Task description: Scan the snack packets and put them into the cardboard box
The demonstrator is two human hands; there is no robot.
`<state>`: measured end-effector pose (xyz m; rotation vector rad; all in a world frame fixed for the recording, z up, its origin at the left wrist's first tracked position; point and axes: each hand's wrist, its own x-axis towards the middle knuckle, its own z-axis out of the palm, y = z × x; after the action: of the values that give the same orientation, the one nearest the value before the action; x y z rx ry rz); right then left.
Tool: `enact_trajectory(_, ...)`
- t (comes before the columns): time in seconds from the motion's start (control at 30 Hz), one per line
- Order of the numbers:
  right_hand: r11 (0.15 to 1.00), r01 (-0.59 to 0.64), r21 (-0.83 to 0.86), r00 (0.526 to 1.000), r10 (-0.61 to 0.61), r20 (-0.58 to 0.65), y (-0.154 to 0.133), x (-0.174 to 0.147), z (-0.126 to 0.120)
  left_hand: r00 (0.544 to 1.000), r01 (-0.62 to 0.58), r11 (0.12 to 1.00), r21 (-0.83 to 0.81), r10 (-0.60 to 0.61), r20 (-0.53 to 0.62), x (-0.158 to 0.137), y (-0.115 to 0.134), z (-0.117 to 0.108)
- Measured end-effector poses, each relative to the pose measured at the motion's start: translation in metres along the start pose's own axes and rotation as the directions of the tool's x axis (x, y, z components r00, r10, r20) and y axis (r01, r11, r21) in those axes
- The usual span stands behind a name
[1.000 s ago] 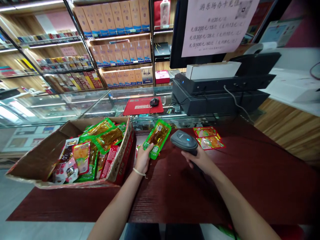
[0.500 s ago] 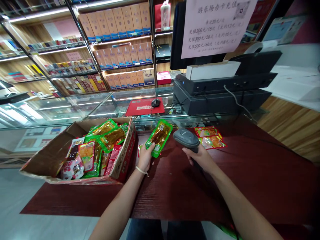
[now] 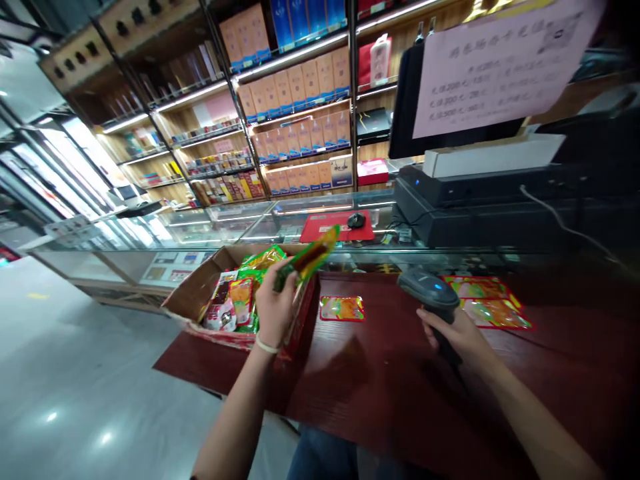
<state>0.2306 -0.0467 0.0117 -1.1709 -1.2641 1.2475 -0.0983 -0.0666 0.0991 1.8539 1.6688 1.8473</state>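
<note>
My left hand [image 3: 277,303] grips a green-edged snack packet [image 3: 316,257] with brown contents, tilted up over the right side of a cardboard box [image 3: 187,293]. Inside the box lie several snack packets, among them a red-edged one [image 3: 241,300]; my hand hides part of them. My right hand [image 3: 463,333] is closed round the handle of a dark grey barcode scanner [image 3: 429,291], and a blue light shows on its top. Between box and scanner, a single red-edged packet [image 3: 343,309] lies flat on the dark red tabletop [image 3: 360,393]. More red-edged packets [image 3: 495,313] lie beyond the scanner.
A glass display counter [image 3: 260,223] runs behind the table, bearing a red mat [image 3: 320,223] and a black mouse [image 3: 356,220]. At the right stand dark register equipment [image 3: 465,217] and a monitor with a pink paper sign [image 3: 495,73]. Shelves of boxed goods [image 3: 300,87] line the back.
My left hand has carried the green-edged packet left toward the box and tilted it, uncovering the lone red-edged packet. The scanner now shows a blue light. The view has swung left.
</note>
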Motion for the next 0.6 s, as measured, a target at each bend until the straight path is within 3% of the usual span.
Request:
enact_trajectory(0.07,1.0,-0.007,-0.016,1.0,0.007,0.002,-0.001,-0.001,0.002,0.986,-0.055,0.99,0.132,0.075,-0.147,0.012,-0.018,-0.03)
enact_trajectory(0.13,1.0,-0.006,-0.028,1.0,0.006,0.008,0.0,-0.002,0.005,0.977,-0.037,0.971,0.236,0.084,-0.195,0.021,-0.04,-0.055)
enact_trajectory(0.27,0.999,-0.012,-0.032,1.0,0.013,0.007,0.006,-0.002,0.008,0.994,0.113,0.973,0.199,-0.112,-0.018,0.024,-0.077,-0.079)
enact_trajectory(0.33,0.999,-0.016,-0.037,1.0,0.016,0.022,0.009,-0.002,0.009,0.98,0.183,0.979,0.087,-0.189,0.067,0.02,-0.087,-0.081)
enact_trajectory(0.43,0.999,-0.012,-0.047,0.999,0.014,0.044,0.008,-0.003,0.011,0.967,0.239,0.971,-0.024,-0.235,0.095,0.016,-0.088,-0.076)
enact_trajectory(0.6,0.998,-0.012,-0.061,0.999,0.015,0.051,0.0,-0.005,0.016,0.962,0.24,0.97,-0.021,-0.235,0.136,0.011,-0.057,-0.053)
